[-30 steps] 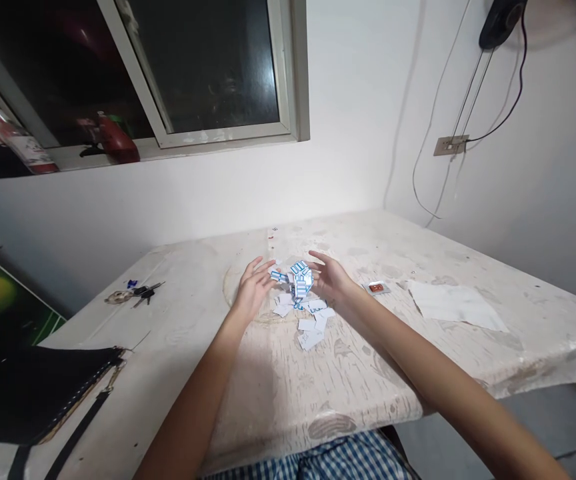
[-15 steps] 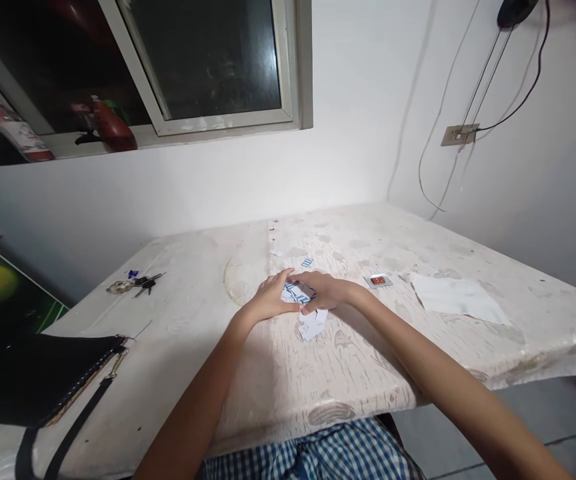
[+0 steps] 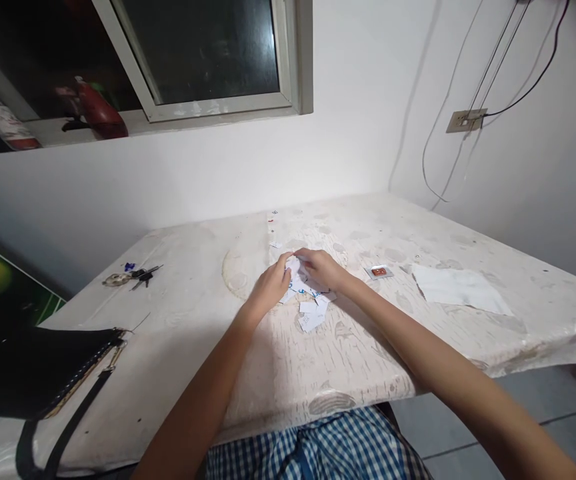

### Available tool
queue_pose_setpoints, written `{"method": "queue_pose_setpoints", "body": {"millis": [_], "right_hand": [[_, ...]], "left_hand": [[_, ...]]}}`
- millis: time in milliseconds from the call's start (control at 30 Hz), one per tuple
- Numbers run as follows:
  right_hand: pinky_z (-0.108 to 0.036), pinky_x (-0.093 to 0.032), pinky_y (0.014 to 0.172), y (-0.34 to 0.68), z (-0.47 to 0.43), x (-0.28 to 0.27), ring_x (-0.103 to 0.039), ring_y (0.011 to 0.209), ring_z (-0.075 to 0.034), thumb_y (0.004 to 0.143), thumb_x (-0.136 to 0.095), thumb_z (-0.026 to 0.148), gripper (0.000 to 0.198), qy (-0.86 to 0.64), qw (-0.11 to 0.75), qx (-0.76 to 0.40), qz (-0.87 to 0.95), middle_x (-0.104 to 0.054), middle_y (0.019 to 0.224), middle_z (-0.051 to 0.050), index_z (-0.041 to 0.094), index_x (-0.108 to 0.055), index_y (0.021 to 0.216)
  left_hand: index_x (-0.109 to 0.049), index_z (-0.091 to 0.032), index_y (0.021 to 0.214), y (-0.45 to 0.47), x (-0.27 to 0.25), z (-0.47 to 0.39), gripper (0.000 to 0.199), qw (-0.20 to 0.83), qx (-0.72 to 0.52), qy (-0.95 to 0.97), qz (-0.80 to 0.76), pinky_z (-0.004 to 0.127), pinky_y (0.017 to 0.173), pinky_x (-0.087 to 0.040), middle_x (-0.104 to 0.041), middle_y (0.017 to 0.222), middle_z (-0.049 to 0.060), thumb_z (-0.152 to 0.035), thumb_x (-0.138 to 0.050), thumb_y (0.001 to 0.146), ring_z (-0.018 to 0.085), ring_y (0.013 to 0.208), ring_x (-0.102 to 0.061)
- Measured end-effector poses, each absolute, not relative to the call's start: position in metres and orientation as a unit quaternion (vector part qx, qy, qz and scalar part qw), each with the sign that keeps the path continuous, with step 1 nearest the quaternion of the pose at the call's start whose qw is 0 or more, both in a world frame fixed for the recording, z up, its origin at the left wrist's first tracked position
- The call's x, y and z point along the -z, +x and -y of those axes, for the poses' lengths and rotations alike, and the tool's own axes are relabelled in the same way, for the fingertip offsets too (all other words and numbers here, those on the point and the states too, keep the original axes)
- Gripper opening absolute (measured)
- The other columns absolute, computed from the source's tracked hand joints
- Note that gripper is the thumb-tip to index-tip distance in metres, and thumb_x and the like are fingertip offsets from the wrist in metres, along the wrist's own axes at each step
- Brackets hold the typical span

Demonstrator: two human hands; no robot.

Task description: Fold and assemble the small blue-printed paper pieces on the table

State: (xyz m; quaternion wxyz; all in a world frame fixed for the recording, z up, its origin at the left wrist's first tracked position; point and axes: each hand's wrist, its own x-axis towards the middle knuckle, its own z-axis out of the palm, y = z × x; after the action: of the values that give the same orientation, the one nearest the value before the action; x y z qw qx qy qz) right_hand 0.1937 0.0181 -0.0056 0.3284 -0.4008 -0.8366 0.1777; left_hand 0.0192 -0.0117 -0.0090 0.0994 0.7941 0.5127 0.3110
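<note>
The left hand (image 3: 271, 281) and right hand (image 3: 324, 268), spread apart a second ago, now meet near the fingertips, curled around a heap of paper slips (image 3: 312, 323) on the desk (image 3: 183, 287); how firmly they grip, I cannot tell. Mostly white faces show between them, where blue print showed half a second ago.

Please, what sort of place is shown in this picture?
Probably a room in a home: a pale, patterned, glossy table cover, a light-framed glass window and a bunch of dark metal keys suggest it.
</note>
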Motion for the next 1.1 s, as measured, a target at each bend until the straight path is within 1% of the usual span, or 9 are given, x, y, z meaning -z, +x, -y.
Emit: {"method": "queue_pose_setpoints", "body": {"millis": [67,133,267,433,700,833,933,1033,1100], "right_hand": [[-0.025,-0.043,0.056,0.193,-0.024,0.007,-0.054,0.054,-0.013,0.081,-0.037,0.012,0.038,-0.414,0.388,-0.251,0.784,-0.058,0.070,-0.001,0.017,-0.052,0.114],[-0.025,-0.045,0.053,0.193,-0.028,0.005,-0.053,0.050,-0.010,0.081,-0.037,0.017,0.033,-0.408,0.453,-0.326,0.723,-0.059,0.081,-0.003,0.018,-0.054,0.110],[-0.027,-0.048,0.067,0.193,-0.028,-0.006,-0.058,0.072,-0.013,0.072,-0.047,0.019,0.023,-0.373,0.548,-0.364,0.654,-0.060,0.101,-0.005,0.017,-0.060,0.091],[-0.031,-0.045,0.071,0.194,-0.026,-0.013,-0.056,0.078,-0.016,0.068,-0.059,0.026,0.021,-0.337,0.568,-0.414,0.626,-0.063,0.095,-0.005,0.017,-0.063,0.086],[-0.035,-0.041,0.089,0.196,-0.023,-0.020,-0.052,0.107,-0.020,0.073,-0.058,0.029,0.017,-0.265,0.589,-0.422,0.636,-0.058,0.115,-0.005,0.020,-0.065,0.085],[-0.037,-0.039,0.094,0.200,-0.017,-0.029,-0.047,0.116,-0.020,0.082,-0.046,0.032,0.024,-0.280,0.557,-0.410,0.666,-0.057,0.120,-0.004,0.022,-0.062,0.097],[-0.038,-0.038,0.095,0.207,-0.015,-0.034,-0.048,0.115,-0.022,0.082,-0.046,0.031,0.033,-0.355,0.486,-0.380,0.703,-0.053,0.126,-0.007,0.021,-0.057,0.111],[-0.040,-0.041,0.090,0.214,-0.012,-0.033,-0.049,0.112,-0.028,0.070,-0.063,0.034,0.060,-0.445,0.280,-0.349,0.776,-0.047,0.130,-0.012,0.019,-0.047,0.126],[-0.041,-0.042,0.088,0.215,-0.008,-0.029,-0.046,0.114,-0.032,0.059,-0.073,0.033,0.079,-0.446,0.139,-0.326,0.822,-0.044,0.132,-0.012,0.022,-0.042,0.130]], "left_hand": [[-0.045,-0.023,0.124,0.019,0.012,0.003,0.039,0.131,-0.380,0.755,-0.518,0.026,0.063,-0.047,-0.062,0.090,0.005,-0.023,-0.041,0.084,0.015,0.070,-0.059],[-0.052,-0.021,0.115,0.018,0.011,-0.004,0.034,0.185,-0.448,0.710,-0.511,0.024,0.056,-0.048,-0.062,0.087,0.004,-0.022,-0.042,0.083,0.012,0.061,-0.059],[-0.060,-0.017,0.091,0.015,0.000,-0.009,0.019,0.246,-0.570,0.626,-0.472,0.025,0.057,-0.052,-0.064,0.087,0.005,-0.020,-0.047,0.078,0.014,0.067,-0.063],[-0.062,-0.015,0.078,0.011,-0.013,-0.011,0.011,0.226,-0.636,0.589,-0.444,0.030,0.073,-0.053,-0.066,0.081,0.005,-0.016,-0.053,0.071,0.016,0.077,-0.065],[-0.061,-0.016,0.080,0.011,-0.019,-0.012,0.012,0.236,-0.668,0.581,-0.400,0.035,0.080,-0.052,-0.064,0.096,0.007,-0.023,-0.056,0.073,0.017,0.084,-0.064],[-0.057,-0.021,0.096,0.011,-0.023,-0.006,0.021,0.222,-0.628,0.609,-0.430,0.036,0.082,-0.050,-0.059,0.112,0.007,-0.026,-0.054,0.076,0.018,0.094,-0.061],[-0.049,-0.026,0.114,0.012,-0.020,0.004,0.041,0.214,-0.501,0.690,-0.476,0.038,0.088,-0.045,-0.051,0.125,0.008,-0.034,-0.058,0.075,0.021,0.106,-0.055],[-0.041,-0.030,0.127,0.013,-0.011,0.012,0.073,0.230,-0.269,0.786,-0.507,0.044,0.095,-0.038,-0.046,0.130,0.008,-0.046,-0.070,0.061,0.029,0.118,-0.045],[-0.045,-0.031,0.124,0.015,-0.006,0.015,0.078,0.211,-0.167,0.815,-0.513,0.046,0.097,-0.034,-0.044,0.130,0.007,-0.052,-0.073,0.054,0.033,0.122,-0.039]]}}
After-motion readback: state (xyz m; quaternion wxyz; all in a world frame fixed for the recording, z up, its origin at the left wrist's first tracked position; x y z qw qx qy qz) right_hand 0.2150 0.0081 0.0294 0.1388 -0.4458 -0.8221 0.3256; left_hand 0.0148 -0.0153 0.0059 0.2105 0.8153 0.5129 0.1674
